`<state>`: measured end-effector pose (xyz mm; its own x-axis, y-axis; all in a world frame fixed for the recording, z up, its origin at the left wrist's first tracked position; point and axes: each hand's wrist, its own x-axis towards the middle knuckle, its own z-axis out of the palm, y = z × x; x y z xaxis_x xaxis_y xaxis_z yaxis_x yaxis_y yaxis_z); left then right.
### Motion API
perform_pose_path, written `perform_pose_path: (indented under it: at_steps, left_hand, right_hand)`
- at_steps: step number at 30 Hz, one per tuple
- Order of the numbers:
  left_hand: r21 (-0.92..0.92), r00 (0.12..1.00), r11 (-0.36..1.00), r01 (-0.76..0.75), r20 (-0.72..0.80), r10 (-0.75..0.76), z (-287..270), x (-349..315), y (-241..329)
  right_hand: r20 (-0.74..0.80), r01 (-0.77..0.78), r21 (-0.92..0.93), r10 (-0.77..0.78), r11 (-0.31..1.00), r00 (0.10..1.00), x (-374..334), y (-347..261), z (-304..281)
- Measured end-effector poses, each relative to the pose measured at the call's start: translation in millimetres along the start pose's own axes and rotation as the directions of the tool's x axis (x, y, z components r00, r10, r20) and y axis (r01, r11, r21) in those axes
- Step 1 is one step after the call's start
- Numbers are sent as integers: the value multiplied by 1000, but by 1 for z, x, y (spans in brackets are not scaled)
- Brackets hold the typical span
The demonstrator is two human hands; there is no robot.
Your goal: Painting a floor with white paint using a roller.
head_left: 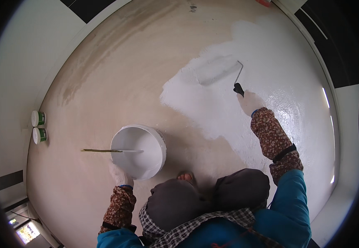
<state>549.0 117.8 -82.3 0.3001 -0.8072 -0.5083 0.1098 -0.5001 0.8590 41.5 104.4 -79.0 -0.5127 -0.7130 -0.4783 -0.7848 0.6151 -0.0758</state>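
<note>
My right hand (251, 102), in a white glove, is closed round the black handle of a paint roller (239, 88). The roller's bent wire frame leads to a white cover, blurred by motion, which lies on the wet white paint (262, 53) on the floor. At my lower left stands a white bucket (161, 142) with white paint inside. My left hand (120, 174), also gloved, grips the bucket's near left side, its fingers partly hidden. A thin stick (101, 150) rests across the bucket's left rim, its white-coated end inside.
Two small white-and-green tubs (39, 119) stand by the left wall. Bare beige floor (105, 82) spreads left of the painted area. My bent knees (243, 186) and a bare foot (185, 177) are close to the bucket. White walls with dark panels border the floor.
</note>
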Motion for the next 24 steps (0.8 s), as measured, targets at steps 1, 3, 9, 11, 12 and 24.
perform_pose_path:
  at_steps: [1, 3, 9, 11, 12, 24]
  left_hand:
    - [19, 999, 999, 29, -37, -28, 1, 0, 2]
    - [-55, 994, 995, 84, -62, -87, 1, 0, 4]
    - [101, 997, 994, 33, -67, -27, -10, 4, -4]
    - [9, 996, 997, 71, -63, -70, -11, 4, -6]
    - [-60, 989, 990, 125, -67, -129, -12, 3, -5]
    - [255, 995, 967, -5, -95, 30, -23, 12, -9]
  right_hand:
    - [-46, 4, 45, -2, 999, 999, 18, -8, 1]
    - [-96, 1, 124, 11, 992, 995, 44, -24, 2]
    - [39, -8, 52, 6, 999, 999, 8, 2, -12]
    - [84, -37, -89, 44, 995, 995, -20, 27, -19]
    - [105, -56, -132, 70, 990, 992, -27, 38, -23]
    - [76, -113, 82, 107, 990, 991, -35, 54, 14]
